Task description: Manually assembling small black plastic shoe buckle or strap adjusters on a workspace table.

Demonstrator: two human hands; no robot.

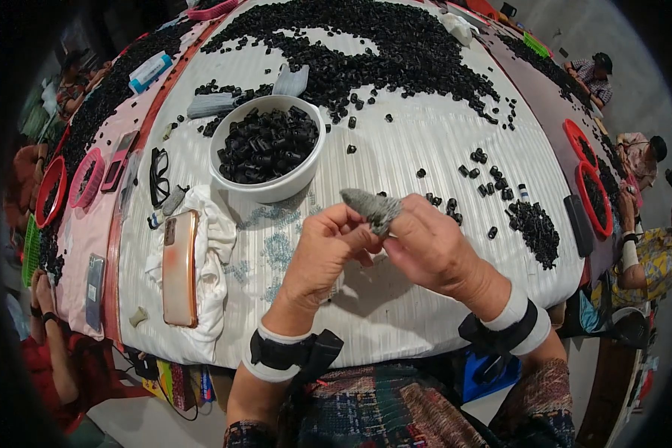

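Note:
Over the near middle of the table, both my hands are closed on a grey knitted piece of cloth (371,207), which tapers to a blunt tip on the left. My left hand (328,243) pinches it from below with thumb and fingertips. Wrapped over its other end is my right hand (434,239), whose fingers are partly hidden. A white bucket (224,173) full of small black plastic parts (269,145) stands beyond my left hand. More black parts (534,233) lie in a small heap to the right of my right hand.
A phone (180,269) rests on a white cloth (213,295) at the left, near black-framed glasses (159,177). A large spread of black parts (396,52) covers the table's far side. Red baskets (593,200) stand at the right, where other people (638,254) sit.

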